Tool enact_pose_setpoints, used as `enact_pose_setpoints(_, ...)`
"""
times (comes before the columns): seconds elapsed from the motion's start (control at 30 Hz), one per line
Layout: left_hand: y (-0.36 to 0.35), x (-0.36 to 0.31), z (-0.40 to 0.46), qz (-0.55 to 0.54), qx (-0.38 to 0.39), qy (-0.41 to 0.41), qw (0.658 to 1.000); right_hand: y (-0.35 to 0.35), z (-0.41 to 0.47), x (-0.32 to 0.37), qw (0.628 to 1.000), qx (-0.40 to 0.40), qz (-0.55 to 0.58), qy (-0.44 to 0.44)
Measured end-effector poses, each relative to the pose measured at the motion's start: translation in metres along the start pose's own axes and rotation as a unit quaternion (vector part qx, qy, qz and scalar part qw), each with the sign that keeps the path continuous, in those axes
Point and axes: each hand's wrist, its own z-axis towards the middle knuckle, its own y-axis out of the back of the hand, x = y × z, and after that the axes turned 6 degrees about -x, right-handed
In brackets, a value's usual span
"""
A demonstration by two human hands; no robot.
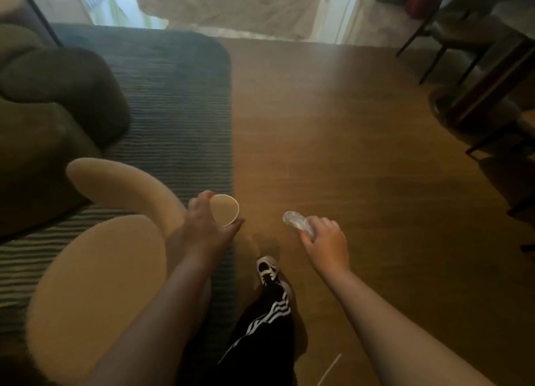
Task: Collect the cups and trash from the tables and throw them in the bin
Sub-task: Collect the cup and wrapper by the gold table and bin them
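My left hand (207, 222) holds the paper cup (223, 210) from the side, thumb and fingers curled round its wall just under the rim, out past the edge of the round beige table (95, 272) and above the striped rug (179, 110). My right hand (325, 239) grips a crumpled clear plastic cup (296, 221) over the wooden floor (347, 139). Both look light and thin; the paper wall should buckle if squeezed, so I'd hold it gently near the stiffer rim. The plastic looks slippery and already crushed. No bin shows yet.

Bare forearms, black trousers (260, 342) with white side stripes, and a black-and-white sneaker (267, 268).
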Motion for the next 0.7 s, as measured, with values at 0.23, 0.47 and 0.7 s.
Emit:
enact_pose_setpoints(0.23,-0.089,-0.03,0.205,0.009,-0.036,0.071,0.997,-0.015,0.264,0.016,0.997,0.041,-0.027,0.061)
enact_pose_setpoints(0.47,-0.12,-0.059,0.386,0.025,-0.078,0.104,0.991,-0.013,0.475,0.069,0.995,0.04,0.003,0.088)
enact_pose_setpoints(0.7,-0.174,-0.041,0.588,0.052,-0.11,0.126,0.985,-0.084,0.693,0.127,0.988,0.054,0.034,0.138)
